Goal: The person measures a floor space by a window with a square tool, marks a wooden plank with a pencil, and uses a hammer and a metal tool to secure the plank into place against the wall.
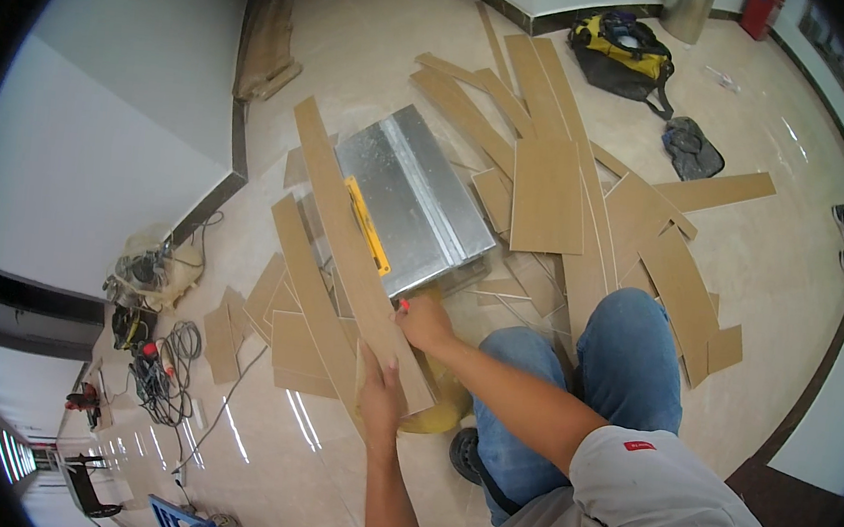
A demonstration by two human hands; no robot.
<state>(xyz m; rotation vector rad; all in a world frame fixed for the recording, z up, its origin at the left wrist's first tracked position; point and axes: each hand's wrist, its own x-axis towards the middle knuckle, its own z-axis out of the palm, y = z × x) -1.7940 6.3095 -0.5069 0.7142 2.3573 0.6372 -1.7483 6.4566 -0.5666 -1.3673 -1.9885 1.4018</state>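
Observation:
A long tan board (pixel 346 212) runs away from me along the left side of a low, metal-topped saw table (pixel 401 161). Its near end reaches past the table toward me. My left hand (pixel 380 395) grips the board's left edge near that end, fingers on its face. By the table's near corner, my right hand (pixel 424 322) is closed, with a small red tip (pixel 404 305) showing at its fingers; the rest of that item is hidden. A yellow strip (pixel 367 227) lies along the tabletop beside the board. Something yellow (pixel 440 406) lies under the board's near end.
Cut boards (pixel 548 194) are strewn right of the table, more (pixel 299 353) to the left. A black-and-yellow tool bag (pixel 621 55) stands at the far right. Coiled cables (pixel 167 367) lie left, near a wall corner (pixel 233 182). A blue metal frame (pixel 183 524) is at lower left.

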